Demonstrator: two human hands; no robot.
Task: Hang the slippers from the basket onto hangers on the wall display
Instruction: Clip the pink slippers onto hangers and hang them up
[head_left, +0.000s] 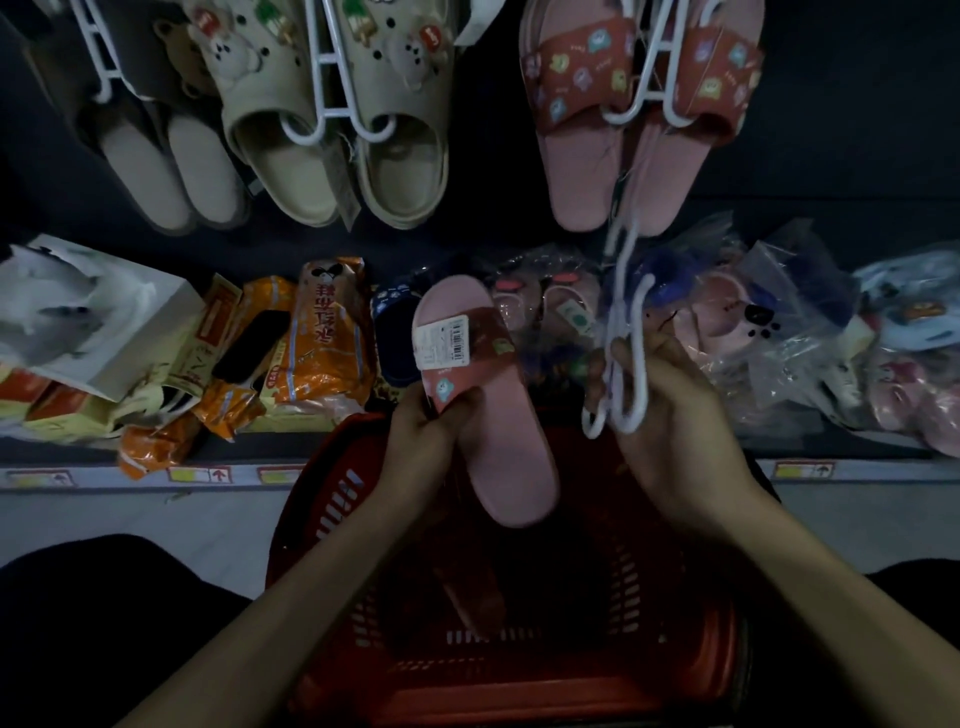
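The left hand (421, 421) grips a pink slipper (488, 395) by its red strap above the red basket (332, 509); the right hand (670, 410) pinches a white hanger (623, 332)

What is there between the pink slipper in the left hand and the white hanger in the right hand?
Nothing held: in the head view the gap between pink slipper and white hanger shows only bagged slippers on the shelf behind.

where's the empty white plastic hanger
Head view, right of centre: the right hand grips the white plastic hanger above the red plastic basket, beside the pink slipper in the left hand.
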